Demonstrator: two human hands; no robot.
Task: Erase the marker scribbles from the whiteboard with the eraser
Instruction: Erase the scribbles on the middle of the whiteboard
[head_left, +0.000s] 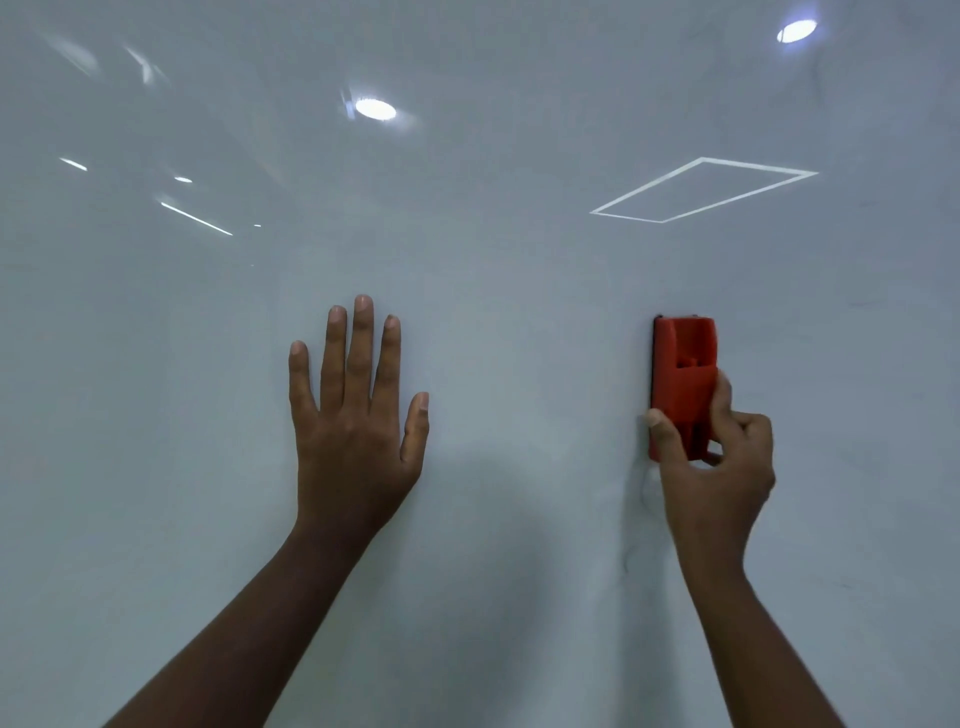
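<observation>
Glossy whiteboard (519, 291) looks slick, left hand (353, 415) flat with fingers spread, right hand (717, 462) pinching the eraser (680, 364) low by its sides, probably light, rigid plastic.

Red eraser (681, 374) stands upright against the whiteboard (519, 260), apparently scribble-free.

whiteboard (493, 249): pale grey-blue all over in front of me, glossy, no pattern of its own
reflections (375, 108): bright white spots and thin white streaks across the top of the board, plus one white outline of a slanted rectangle at upper right
eraser (683, 374): the one I hold is bright orange-red plastic, with a thin dark edge along its left side
marks (644, 493): only faint grey traces on the board just below my eraser
</observation>
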